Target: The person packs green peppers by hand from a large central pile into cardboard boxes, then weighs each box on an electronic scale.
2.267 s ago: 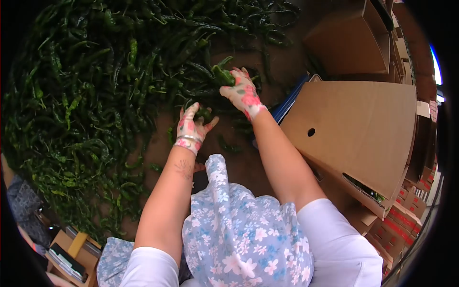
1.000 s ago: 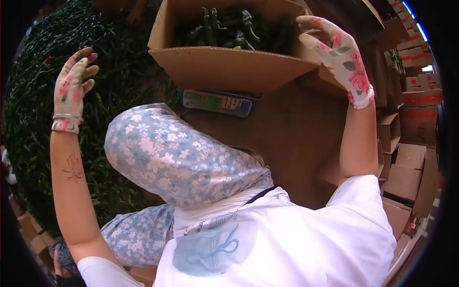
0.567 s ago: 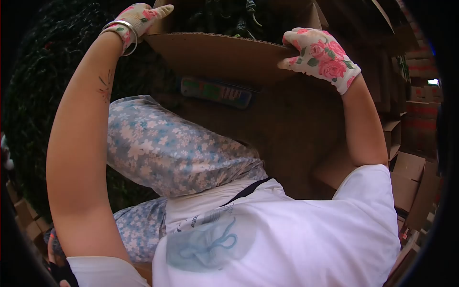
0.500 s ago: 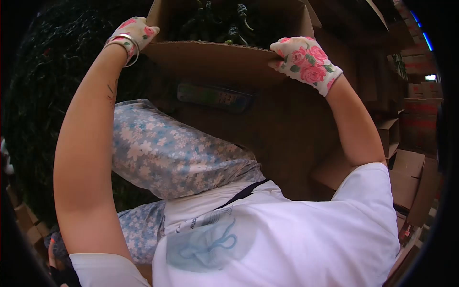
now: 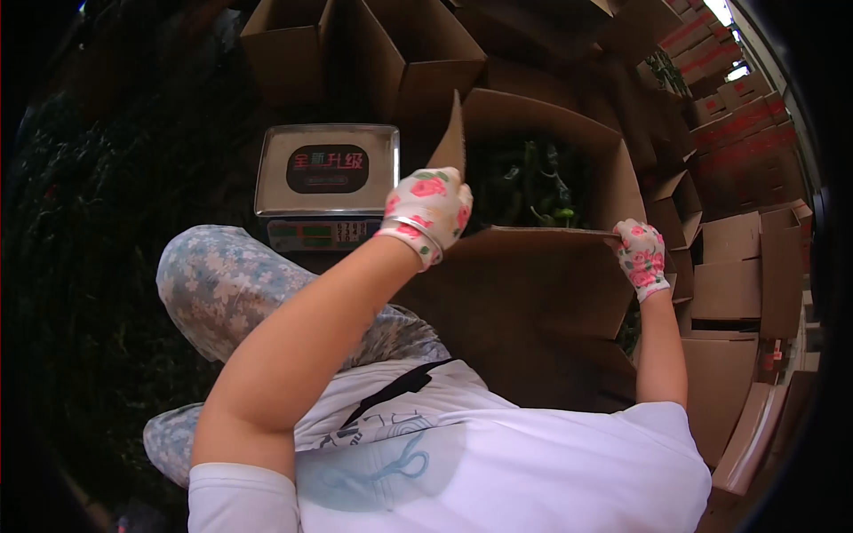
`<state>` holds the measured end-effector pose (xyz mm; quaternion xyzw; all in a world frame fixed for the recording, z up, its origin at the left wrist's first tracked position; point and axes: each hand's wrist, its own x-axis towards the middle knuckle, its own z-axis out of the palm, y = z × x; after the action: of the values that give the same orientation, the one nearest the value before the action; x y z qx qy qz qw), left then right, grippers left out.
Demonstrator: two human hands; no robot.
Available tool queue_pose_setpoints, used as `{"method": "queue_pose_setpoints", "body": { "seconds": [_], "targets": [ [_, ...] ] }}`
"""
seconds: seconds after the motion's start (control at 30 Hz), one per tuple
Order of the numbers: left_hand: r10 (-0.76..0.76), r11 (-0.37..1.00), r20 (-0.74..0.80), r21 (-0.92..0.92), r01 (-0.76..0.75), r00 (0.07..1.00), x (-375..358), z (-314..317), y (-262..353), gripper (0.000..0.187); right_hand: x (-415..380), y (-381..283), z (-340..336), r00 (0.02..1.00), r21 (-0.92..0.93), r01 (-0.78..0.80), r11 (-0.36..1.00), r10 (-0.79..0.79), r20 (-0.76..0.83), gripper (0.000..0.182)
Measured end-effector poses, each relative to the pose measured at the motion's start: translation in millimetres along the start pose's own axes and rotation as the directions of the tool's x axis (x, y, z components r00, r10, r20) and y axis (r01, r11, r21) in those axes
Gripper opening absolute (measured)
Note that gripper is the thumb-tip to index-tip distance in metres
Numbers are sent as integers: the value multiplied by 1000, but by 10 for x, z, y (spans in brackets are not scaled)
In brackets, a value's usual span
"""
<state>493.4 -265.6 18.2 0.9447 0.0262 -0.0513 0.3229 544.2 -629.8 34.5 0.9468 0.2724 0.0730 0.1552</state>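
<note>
An open cardboard box with dark green peppers inside stands right of centre. My left hand, in a floral glove with a bangle at the wrist, is closed on the box's left edge, below a raised flap. At the near right corner my right hand, gloved alike, grips the rim with its fingers bent over it. To the left of the box sits a scale with a metal tray and a keypad along its near side; nothing lies on the tray.
Open empty boxes stand beyond the scale. A large dark heap of green produce covers the left side. More cardboard boxes are stacked along the right. My bent knee is just below the scale.
The box has moved right, away from over the scale, with both hands still on it. The scale's tray is now uncovered, and the view has shifted.
</note>
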Motion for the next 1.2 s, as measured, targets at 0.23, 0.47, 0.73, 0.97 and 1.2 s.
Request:
{"method": "queue_pose_setpoints", "body": {
  "seconds": [0.23,0.47,0.73,0.97,1.2],
  "targets": [
    [293,915,123,-325,-241,948,-621,-52,-2,28,-815,1318,1094,766,-269,-466,843,536,354,13],
    [-493,853,-742,-515,85,454,-2803,-1393,-1781,30,943,-109,137,842,130,-475,871,406,354,55],
    [-666,665,-746,-592,455,3,-5132,-1283,-2709,42,576,-769,690,810,95,-440,893,349,470,35],
    [-639,761,-742,-574,302,201,-4806,-1569,-3221,40,-967,-466,690,698,-7,-562,827,479,532,31],
    [-547,833,-766,-456,313,337,-3900,-1939,-3082,43,-202,-1605,1121,814,637,-490,595,50,579,69]
  ]
}}
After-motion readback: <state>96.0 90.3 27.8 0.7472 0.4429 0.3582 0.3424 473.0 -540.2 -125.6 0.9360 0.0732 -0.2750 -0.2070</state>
